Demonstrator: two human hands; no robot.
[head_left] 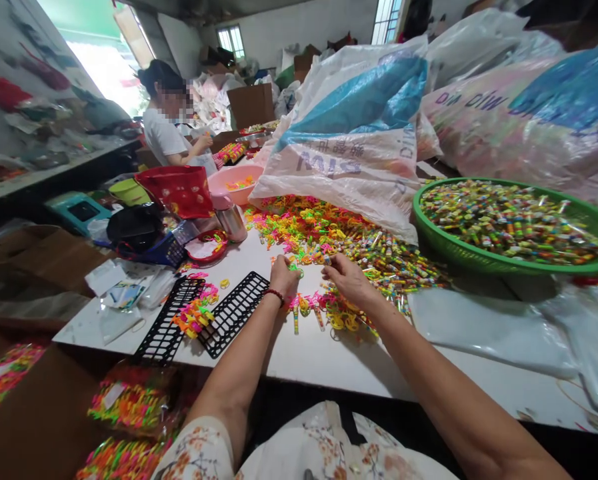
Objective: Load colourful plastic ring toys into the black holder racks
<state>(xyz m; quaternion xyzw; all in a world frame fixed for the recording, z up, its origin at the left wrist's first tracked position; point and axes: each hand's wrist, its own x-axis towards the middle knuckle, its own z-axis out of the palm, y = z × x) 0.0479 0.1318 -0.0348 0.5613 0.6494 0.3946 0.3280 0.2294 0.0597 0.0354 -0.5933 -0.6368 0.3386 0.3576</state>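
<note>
My left hand [283, 275] is curled at the near edge of a heap of small bright plastic pieces and candy tubes [329, 233] on the white table [329, 360]; its fingers pinch a green piece. My right hand [347, 277] lies just beside it, fingers bent over the pile, and grips a small tube at its fingertips. More loose pieces [323, 313] lie under and in front of both hands. Two black plastic grid racks [233, 312] lie to the left of my left hand, with a clump of coloured pieces [195, 315] between them.
A green basket [479, 257] of candy tubes stands at the right. Big plastic sacks [359, 133] lean behind the heap. A pink bowl [233, 183], a red bag [181, 190] and a metal flask [231, 220] stand at the left. Another person [166, 130] works at the far end. Boxes of pieces [129, 400] sit below.
</note>
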